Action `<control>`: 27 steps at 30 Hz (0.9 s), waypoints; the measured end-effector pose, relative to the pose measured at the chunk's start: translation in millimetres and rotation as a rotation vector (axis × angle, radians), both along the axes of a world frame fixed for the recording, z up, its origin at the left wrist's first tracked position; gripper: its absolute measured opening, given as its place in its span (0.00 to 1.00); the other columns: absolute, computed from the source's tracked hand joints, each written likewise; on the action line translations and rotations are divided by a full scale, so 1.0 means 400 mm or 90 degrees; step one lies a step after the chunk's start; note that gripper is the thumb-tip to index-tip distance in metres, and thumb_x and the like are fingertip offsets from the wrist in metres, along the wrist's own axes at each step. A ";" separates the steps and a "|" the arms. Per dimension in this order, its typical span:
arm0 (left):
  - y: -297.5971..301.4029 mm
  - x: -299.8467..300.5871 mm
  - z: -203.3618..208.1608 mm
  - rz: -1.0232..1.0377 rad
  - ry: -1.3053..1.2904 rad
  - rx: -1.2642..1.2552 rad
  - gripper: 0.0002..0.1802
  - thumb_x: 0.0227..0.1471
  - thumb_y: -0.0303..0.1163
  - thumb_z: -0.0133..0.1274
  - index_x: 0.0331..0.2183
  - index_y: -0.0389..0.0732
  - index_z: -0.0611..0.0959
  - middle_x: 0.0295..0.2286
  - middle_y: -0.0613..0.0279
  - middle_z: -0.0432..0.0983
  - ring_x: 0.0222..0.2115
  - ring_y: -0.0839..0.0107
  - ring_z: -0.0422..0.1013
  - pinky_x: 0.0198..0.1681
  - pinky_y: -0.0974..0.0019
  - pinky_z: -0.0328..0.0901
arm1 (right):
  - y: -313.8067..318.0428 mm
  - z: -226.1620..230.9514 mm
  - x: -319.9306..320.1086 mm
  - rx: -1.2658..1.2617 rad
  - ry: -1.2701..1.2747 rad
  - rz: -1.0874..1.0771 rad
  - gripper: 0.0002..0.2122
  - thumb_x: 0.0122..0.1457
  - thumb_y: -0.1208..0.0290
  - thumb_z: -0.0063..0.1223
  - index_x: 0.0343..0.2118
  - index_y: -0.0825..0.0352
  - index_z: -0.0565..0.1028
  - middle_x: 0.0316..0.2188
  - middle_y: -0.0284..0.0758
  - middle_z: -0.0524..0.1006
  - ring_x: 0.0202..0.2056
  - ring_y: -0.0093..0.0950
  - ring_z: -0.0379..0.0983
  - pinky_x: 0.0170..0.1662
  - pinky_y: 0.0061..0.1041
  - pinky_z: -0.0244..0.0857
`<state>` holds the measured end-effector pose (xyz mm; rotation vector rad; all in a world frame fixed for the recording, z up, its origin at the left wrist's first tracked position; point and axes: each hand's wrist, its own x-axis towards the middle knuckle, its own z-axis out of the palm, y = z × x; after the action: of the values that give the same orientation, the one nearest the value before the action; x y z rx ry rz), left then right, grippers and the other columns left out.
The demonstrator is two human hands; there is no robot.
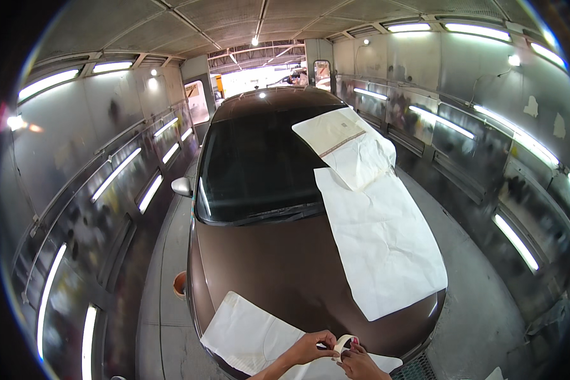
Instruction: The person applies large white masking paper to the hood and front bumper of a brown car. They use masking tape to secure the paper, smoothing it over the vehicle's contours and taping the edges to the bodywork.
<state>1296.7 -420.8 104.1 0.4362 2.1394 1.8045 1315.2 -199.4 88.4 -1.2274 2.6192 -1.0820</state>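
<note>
At the car's front edge, my right hand (359, 363) is closed round a roll of pale masking tape (342, 342), with something pink visible at the roll's inner side. The fingers of my left hand (316, 346) are pinched together at the roll's left side, apparently on the tape's end. Beneath both hands lies a white masking paper sheet (253, 329) across the front of the brown car hood (266, 266). Another long white paper sheet (386, 240) covers the hood's right side. Above it, a further paper sheet (345, 142) overlaps the right part of the windshield (259, 164).
The car stands lengthwise between metal booth walls (76, 145) with lit tube lamps. A side mirror (182, 186) juts out on the left. An orange-brown bucket (180, 284) sits on the floor beside the car. At the far end is a bright open doorway (259, 73).
</note>
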 end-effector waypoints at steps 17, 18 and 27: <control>-0.006 0.043 -0.043 0.092 -0.065 -0.045 0.14 0.48 0.32 0.65 0.37 0.39 0.83 0.32 0.65 0.80 0.34 0.78 0.74 0.42 0.71 0.68 | 0.004 -0.095 -0.008 0.035 0.030 0.040 0.07 0.57 0.70 0.52 0.31 0.69 0.74 0.33 0.40 0.75 0.40 0.41 0.72 0.58 0.44 0.56; -0.011 0.041 -0.058 0.083 -0.068 -0.044 0.14 0.48 0.32 0.65 0.37 0.39 0.83 0.32 0.65 0.80 0.34 0.78 0.74 0.42 0.71 0.68 | 0.000 -0.086 -0.009 0.037 0.035 0.044 0.06 0.58 0.70 0.51 0.31 0.68 0.74 0.33 0.39 0.75 0.40 0.40 0.72 0.58 0.44 0.56; 0.006 0.054 -0.066 0.201 0.057 -0.011 0.10 0.50 0.29 0.62 0.36 0.37 0.83 0.38 0.61 0.80 0.39 0.71 0.76 0.46 0.66 0.69 | -0.007 -0.100 -0.004 0.029 0.003 0.049 0.06 0.57 0.70 0.52 0.29 0.67 0.75 0.27 0.40 0.75 0.37 0.42 0.73 0.53 0.42 0.60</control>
<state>1318.3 -418.3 77.7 0.1853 2.3949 1.9589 1313.6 -202.1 48.3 -1.3105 2.5622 -1.0031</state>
